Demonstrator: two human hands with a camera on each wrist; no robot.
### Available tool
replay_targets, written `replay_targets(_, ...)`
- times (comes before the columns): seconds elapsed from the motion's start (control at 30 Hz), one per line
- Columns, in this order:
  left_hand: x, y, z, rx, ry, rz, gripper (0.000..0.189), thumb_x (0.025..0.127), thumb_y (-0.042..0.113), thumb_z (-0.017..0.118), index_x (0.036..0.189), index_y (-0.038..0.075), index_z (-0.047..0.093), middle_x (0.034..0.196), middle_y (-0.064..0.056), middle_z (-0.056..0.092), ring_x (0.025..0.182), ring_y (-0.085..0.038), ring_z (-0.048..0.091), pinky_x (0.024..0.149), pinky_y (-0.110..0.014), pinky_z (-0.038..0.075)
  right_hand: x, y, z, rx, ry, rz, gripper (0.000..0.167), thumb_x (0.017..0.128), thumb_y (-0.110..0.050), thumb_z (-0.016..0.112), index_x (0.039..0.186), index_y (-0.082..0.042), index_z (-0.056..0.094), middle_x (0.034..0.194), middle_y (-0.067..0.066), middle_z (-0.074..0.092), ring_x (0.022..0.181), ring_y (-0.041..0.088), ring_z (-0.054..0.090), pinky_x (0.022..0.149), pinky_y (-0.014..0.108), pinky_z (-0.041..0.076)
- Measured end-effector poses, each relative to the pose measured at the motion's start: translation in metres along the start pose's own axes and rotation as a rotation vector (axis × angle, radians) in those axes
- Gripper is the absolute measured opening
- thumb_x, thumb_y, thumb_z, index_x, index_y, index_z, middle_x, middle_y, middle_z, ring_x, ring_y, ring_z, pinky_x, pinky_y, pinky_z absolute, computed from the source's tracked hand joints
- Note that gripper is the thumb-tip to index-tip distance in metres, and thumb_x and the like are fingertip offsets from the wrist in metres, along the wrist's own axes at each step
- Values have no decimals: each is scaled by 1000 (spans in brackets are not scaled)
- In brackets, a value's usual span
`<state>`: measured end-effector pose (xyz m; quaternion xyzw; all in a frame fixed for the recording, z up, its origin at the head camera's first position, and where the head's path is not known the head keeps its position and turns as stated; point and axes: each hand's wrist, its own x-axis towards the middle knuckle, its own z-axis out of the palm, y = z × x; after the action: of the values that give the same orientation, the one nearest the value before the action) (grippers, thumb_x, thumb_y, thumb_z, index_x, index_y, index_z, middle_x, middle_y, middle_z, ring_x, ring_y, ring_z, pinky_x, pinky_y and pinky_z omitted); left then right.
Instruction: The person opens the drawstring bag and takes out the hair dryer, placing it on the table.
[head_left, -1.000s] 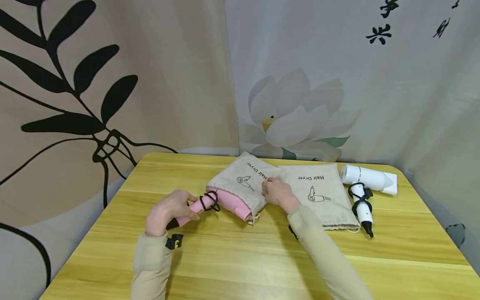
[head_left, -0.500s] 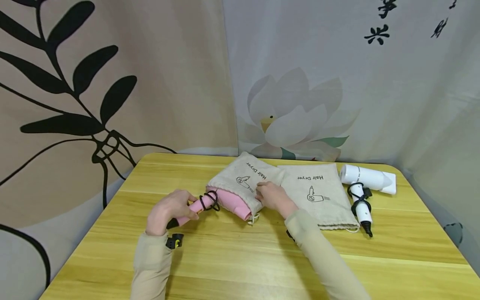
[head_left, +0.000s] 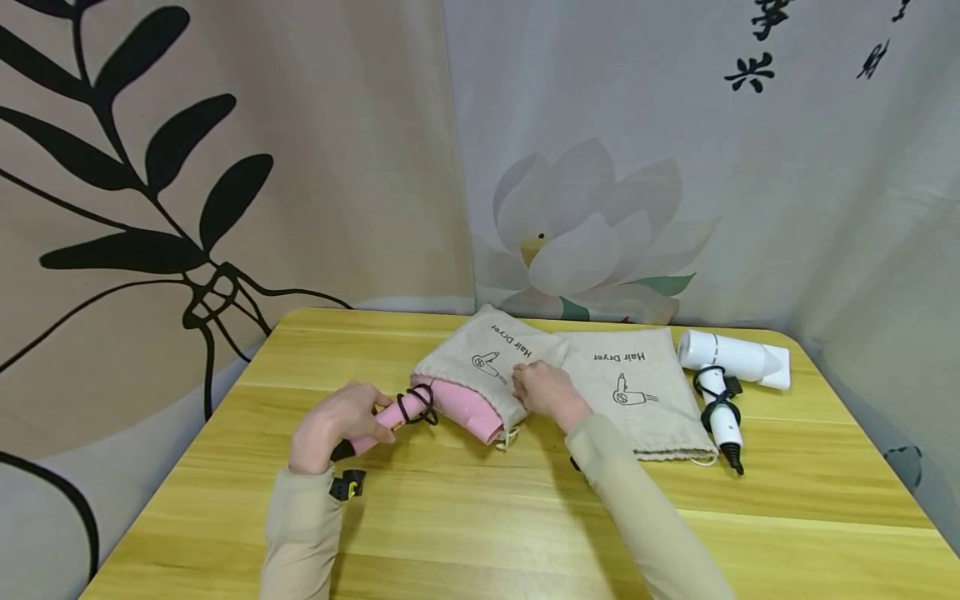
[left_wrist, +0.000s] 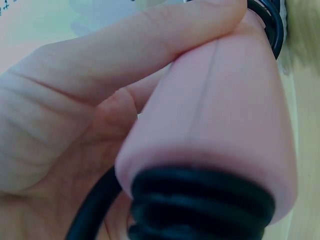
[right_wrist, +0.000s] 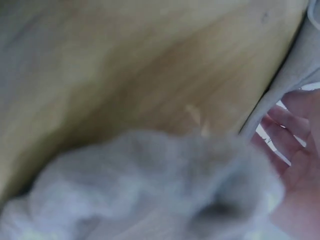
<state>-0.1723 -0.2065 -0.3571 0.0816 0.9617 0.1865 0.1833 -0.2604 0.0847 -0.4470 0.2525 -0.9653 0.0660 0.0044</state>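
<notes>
A pink hair dryer (head_left: 459, 406) lies partly inside a beige drawstring bag (head_left: 480, 354) marked "Hair Dryer". My left hand (head_left: 341, 421) grips the dryer's pink handle (left_wrist: 215, 110), with the thumb laid along it. Black cord (head_left: 422, 403) is wound round the handle near the bag's mouth. On the bag's right side, my right hand (head_left: 547, 390) holds the cloth with bent fingers. The right wrist view shows the fingers (right_wrist: 285, 132) beside the cloth edge, partly hidden by it. The dryer's head is mostly covered by the bag.
A second beige bag (head_left: 641, 417) with the same print lies flat to the right. Beyond it rests a white hair dryer (head_left: 727, 354) with its black cord wrapped round the handle. The wooden table (head_left: 450, 533) ends at a printed curtain (head_left: 360, 167) behind.
My right hand has shifted slightly left over the bag's cloth. The left hand and the pink hair dryer stay nearly still.
</notes>
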Motion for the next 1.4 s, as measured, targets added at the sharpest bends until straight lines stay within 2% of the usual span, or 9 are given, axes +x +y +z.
replay_targets(0.1, 0, 0, 1, 0, 1, -2, 56, 74, 22, 80, 123, 1, 62, 110, -15, 65, 83, -18, 54, 75, -35, 50, 1, 1, 1, 6, 2, 1, 10, 89, -20, 66, 81, -15, 63, 108, 3, 70, 95, 25, 64, 72, 41, 56)
replay_targets(0.3, 0, 0, 1, 8, 0, -4, 56, 74, 21, 81, 123, 1, 62, 111, -15, 65, 84, -19, 54, 76, -36, 50, 3, 4, 1, 29, -8, 2, 8, 88, -18, 66, 81, -13, 65, 125, 3, 65, 103, 28, 64, 77, 41, 56)
replay_targets(0.43, 0, 0, 1, 10, -1, 0, 56, 73, 21, 81, 123, 1, 62, 114, -17, 65, 86, -19, 55, 79, -37, 50, 3, 5, 0, 36, -7, -10, 7, 88, -17, 66, 82, -13, 65, 129, 4, 63, 108, 31, 63, 81, 42, 56)
replay_targets(0.7, -3, 0, 0, 23, -7, 8, 58, 72, 21, 81, 123, 2, 62, 118, -18, 64, 91, -20, 55, 82, -39, 50, 3, 7, -4, 64, -23, 0, 4, 88, -15, 65, 88, -11, 67, 132, 6, 60, 113, 33, 60, 82, 43, 56)
replay_targets(0.83, -4, 0, -2, 31, -1, 20, 58, 72, 21, 82, 123, 2, 63, 116, -18, 65, 90, -20, 55, 82, -40, 50, 4, 8, -4, 70, -22, 5, 4, 88, -14, 64, 85, -13, 66, 132, 5, 60, 115, 33, 60, 83, 44, 55)
replay_targets(1.0, -5, 0, -1, 23, -5, 6, 56, 71, 20, 82, 122, 3, 64, 116, -17, 66, 89, -19, 55, 82, -38, 50, 4, 9, -4, 69, -32, 14, 6, 90, -16, 63, 85, -15, 65, 134, 4, 59, 117, 32, 59, 82, 46, 56)
replay_targets(1.1, -5, 0, -1, 15, -10, 1, 56, 71, 20, 82, 122, 3, 64, 115, -16, 66, 87, -18, 54, 79, -35, 50, 5, 9, -4, 60, -41, 21, 7, 91, -18, 61, 93, -15, 68, 135, 3, 58, 119, 32, 57, 84, 47, 55)
replay_targets(1.27, -7, -1, -2, 21, -12, 29, 56, 71, 19, 82, 121, 3, 64, 112, -16, 67, 88, -18, 56, 79, -36, 50, 6, 9, -4, 65, -73, 46, 29, 96, -27, 54, 119, -13, 66, 138, 5, 56, 125, 31, 53, 96, 48, 49)
replay_targets(1.4, -8, -1, -3, 13, -29, 57, 56, 69, 18, 84, 120, 3, 65, 106, -15, 68, 91, -20, 60, 79, -36, 52, 7, 10, -4, 74, -103, 81, 42, 98, -38, 47, 129, -13, 60, 142, 6, 51, 131, 31, 47, 104, 48, 43)
